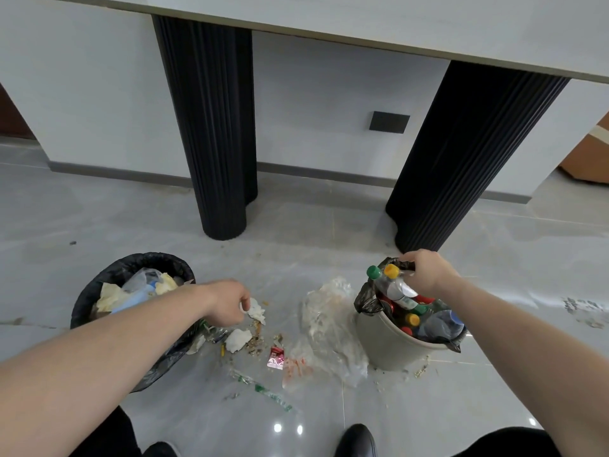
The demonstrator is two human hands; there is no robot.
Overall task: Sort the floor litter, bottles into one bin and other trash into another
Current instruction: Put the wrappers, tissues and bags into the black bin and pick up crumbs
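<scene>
My left hand (227, 303) pinches a crumpled white tissue (257, 310) just above the floor, beside the black-bagged bin (99, 291) that holds paper and plastic trash. My right hand (428, 270) is closed over the far rim of the beige bin (385, 341), on the bag edge and the top of a clear bottle (395, 288). That bin holds several bottles with green, yellow and red caps. Between the bins lie another white tissue (237, 339), a red wrapper (275, 357), crumbs, a clear plastic bag (329, 328) and a green-printed plastic strip (267, 390).
Two black fluted table legs (214, 143) (461, 166) stand behind the bins under a pale tabletop. A white wall with a dark socket plate (389, 122) is behind them. My dark shoes (357, 440) are at the bottom edge. The grey tile floor is glossy.
</scene>
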